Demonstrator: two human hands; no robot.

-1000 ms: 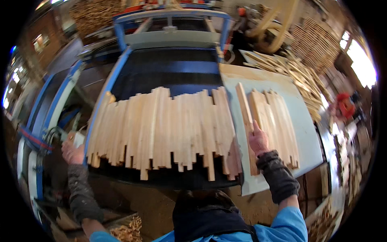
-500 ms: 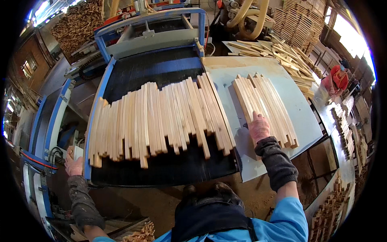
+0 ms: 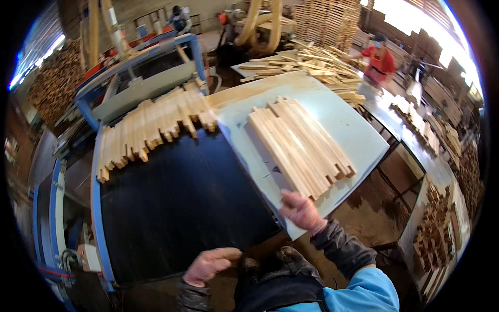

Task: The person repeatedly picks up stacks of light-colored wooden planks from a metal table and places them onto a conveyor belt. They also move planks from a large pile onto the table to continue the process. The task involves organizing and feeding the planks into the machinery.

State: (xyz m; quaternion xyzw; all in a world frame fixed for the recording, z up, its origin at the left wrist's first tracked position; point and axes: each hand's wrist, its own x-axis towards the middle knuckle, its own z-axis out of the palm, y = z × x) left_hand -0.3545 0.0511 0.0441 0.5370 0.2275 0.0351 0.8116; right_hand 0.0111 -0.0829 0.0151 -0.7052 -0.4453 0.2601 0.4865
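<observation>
Nearest, the left hand point(image 3: 210, 266) has its fingers stretched out together and slightly bent, holding nothing, just past the near edge of the dark belt point(image 3: 171, 208). To the right of those fingers and a little farther out, the right hand point(image 3: 304, 212) is loosely open with nothing gripped. It is blurred, so I can't tell whether its fingertips brush the near ends of the loose sticks point(image 3: 301, 145) or sit just beside them. Those sticks lie side by side just beyond the right fingers, on a pale blue board point(image 3: 358, 140).

Well ahead of the left fingers, a row of sticks point(image 3: 156, 119) lies across the far part of the belt, its far ends close to the blue frame point(image 3: 198, 57). By the look of it, that row is already laid out, while the batch beyond the right fingers is left, not yet on the belt.

Farther out from the right fingers lie a jumbled wood pile point(image 3: 317, 65) and a co-worker in red point(image 3: 381, 63).
</observation>
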